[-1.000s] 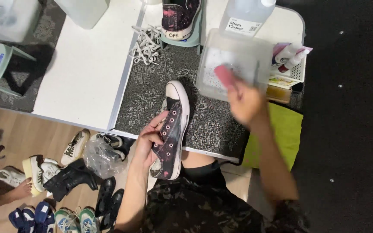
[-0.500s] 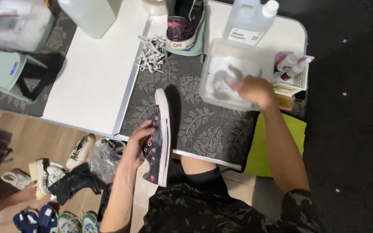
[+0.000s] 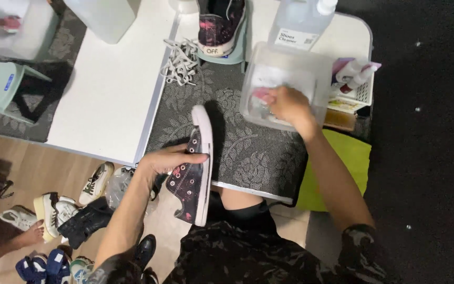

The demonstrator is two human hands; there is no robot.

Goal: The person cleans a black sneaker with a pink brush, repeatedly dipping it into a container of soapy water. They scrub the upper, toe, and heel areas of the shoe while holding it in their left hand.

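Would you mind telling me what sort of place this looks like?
Probably a shoe-cleaning workstation: the left hand holds a dark sneaker, a cleaner bottle stands beside a clear tub, and many shoes crowd the floor.

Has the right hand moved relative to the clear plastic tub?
Yes. The right hand with the pink brush went from above the clear plastic tub down into it.

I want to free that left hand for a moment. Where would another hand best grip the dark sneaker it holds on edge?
Grip the dark sneaker across its heel end, nearest the person, coming from below. It stands on its side with the white sole facing right, and the left hand already covers the upper near the middle, leaving the heel clear.
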